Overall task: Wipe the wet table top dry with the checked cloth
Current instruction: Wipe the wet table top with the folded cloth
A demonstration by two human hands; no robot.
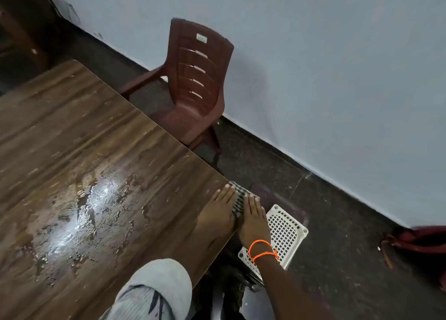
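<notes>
Wood-grain laminate bench fills the left half of the head view; we note a broad shining film of water with ragged edges on its near-centre part and scattered droplets further back. Pale wall runs diagonally behind, meeting a dark speckled floor. 1 brown plastic chair with a slatted back stands on the floor between bench edge and wall, facing the bench. White perforated basket sits on the floor below the bench's right corner, partly covered by the right forearm.

Both hands lie flat, fingers extended and close together, at the bench's right corner. Left hand rests palm-down on the bench surface, its fingertips touching the checked cloth. Right hand lies just beside it at the very edge, palm-down on the cloth. Cloth is bunched between and under the 2 hands at the corner, overhanging the edge slightly; neither hand grips it, both press on it. Orange cord bracelet loops the right wrist. Grey sleeve covers the left forearm.
</notes>
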